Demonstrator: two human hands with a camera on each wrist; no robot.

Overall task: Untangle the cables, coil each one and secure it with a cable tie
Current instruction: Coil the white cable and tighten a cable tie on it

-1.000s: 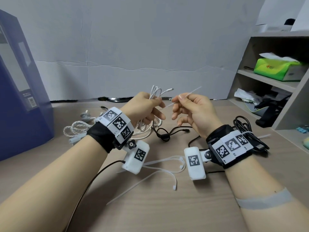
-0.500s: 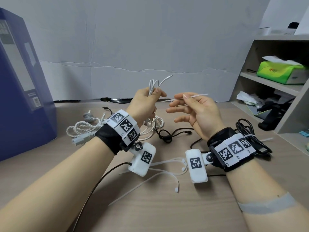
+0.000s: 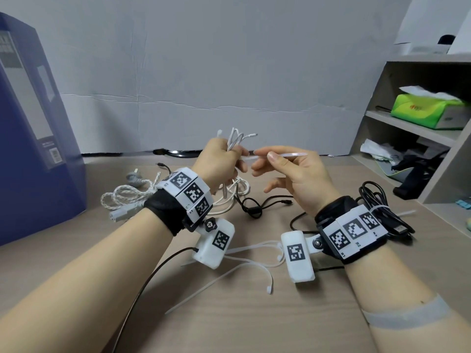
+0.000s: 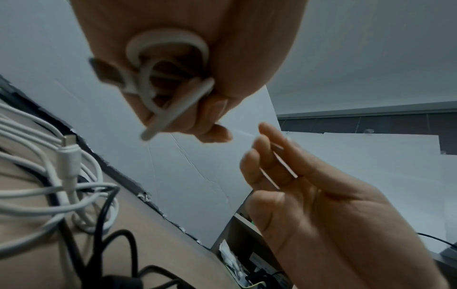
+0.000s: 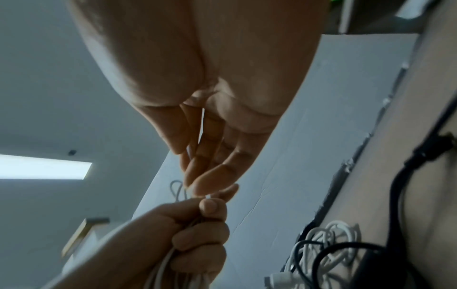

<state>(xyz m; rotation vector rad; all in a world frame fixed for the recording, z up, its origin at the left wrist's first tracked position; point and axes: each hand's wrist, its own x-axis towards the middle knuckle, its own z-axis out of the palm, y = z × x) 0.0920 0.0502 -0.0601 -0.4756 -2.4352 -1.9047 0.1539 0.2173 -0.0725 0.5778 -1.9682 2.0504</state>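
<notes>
My left hand (image 3: pixel 229 159) is raised above the table and grips a folded bundle of thin white cable (image 3: pixel 235 138); its loops and a plug stick out above the fist. In the left wrist view the cable (image 4: pixel 168 78) is curled inside the closed fingers. My right hand (image 3: pixel 277 161) pinches a white cable tie (image 3: pixel 290 154) between thumb and fingers and holds it level. One end of the tie reaches the left hand's fingertips. In the right wrist view the tie's end (image 5: pixel 207 196) sits at the left hand's thumb (image 5: pixel 212 207).
Several spare cable ties (image 3: pixel 254 261) lie on the wooden table between my wrists. Loose white cable (image 3: pixel 239 192), a black cable (image 3: pixel 254 207) and a braided white cable (image 3: pixel 125 197) lie behind. A tied black coil (image 3: pixel 382 207) sits right, by a shelf (image 3: pixel 407 128). A blue box (image 3: pixel 33 138) stands left.
The left hand lifted the cable bundle a little. The right hand turned the tie from slanting up to level and brought its end to the left hand's fingers.
</notes>
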